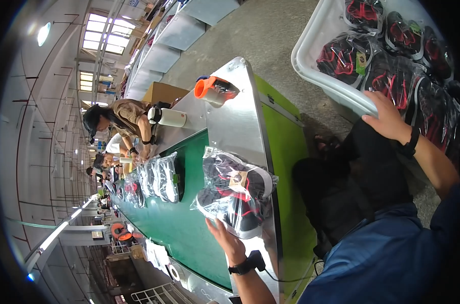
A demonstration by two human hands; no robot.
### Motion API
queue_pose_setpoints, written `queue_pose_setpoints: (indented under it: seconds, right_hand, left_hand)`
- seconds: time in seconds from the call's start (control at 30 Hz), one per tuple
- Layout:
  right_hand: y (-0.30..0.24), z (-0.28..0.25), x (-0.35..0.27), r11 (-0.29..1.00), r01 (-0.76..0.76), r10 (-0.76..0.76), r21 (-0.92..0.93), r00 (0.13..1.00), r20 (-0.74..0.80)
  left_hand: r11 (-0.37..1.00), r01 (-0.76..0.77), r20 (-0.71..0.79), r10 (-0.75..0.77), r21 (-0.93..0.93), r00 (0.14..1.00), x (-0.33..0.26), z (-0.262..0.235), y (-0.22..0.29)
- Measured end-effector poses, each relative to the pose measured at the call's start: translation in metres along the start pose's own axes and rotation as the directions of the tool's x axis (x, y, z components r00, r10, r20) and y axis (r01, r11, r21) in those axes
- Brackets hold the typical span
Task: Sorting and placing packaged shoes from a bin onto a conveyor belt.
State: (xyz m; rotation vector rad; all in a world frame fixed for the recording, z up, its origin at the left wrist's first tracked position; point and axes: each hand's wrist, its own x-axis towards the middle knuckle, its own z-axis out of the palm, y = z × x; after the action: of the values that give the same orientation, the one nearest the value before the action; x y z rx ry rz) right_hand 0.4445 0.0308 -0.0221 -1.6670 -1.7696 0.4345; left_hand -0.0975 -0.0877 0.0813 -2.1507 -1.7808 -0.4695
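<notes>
A clear plastic bag with a pair of black, white and red shoes [235,195] lies on the steel edge plate [237,121] beside the green conveyor belt [187,223]. My left hand [226,239] holds the bag's near end, and a black band is on that wrist. My right hand [387,119], with a black watch, grips the rim of a white plastic bin [311,45]. The bin holds several bagged black-and-red shoes [387,71].
More bagged shoes [161,177] lie farther along the belt, where other people [123,119] work. An orange-and-white tape roll [212,90] and a white roll [170,117] sit on the steel plate. The grey floor [270,35] lies between the conveyor and the bin.
</notes>
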Motion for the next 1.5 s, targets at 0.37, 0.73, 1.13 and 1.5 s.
queue_pose_setpoints:
  seconds: [0.37, 0.73, 1.13, 1.5]
  right_hand:
    - [-0.126, 0.017, 0.020, 0.673, -0.230, -0.154, 0.703, 0.886, 0.437]
    - [-0.111, 0.004, -0.029, 0.081, -0.558, -0.171, 0.826, 0.808, 0.563]
    - [-0.086, -0.022, -0.029, -0.057, -0.472, 0.018, 0.880, 0.880, 0.474]
    - [-0.082, -0.058, -0.003, -0.097, -0.651, 0.175, 0.752, 0.733, 0.657]
  left_hand:
    - [-0.252, 0.452, 0.518, -0.395, -0.855, 0.759, 0.063, 0.027, 0.116]
    - [-0.297, 0.390, 0.472, -0.289, -0.871, 0.833, 0.064, 0.030, 0.204]
    - [-0.445, 0.393, 0.508, -0.174, -0.805, 0.843, 0.071, 0.037, 0.242]
    - [-0.651, 0.624, 0.799, 0.044, -0.432, 0.600, 0.097, 0.050, 0.258]
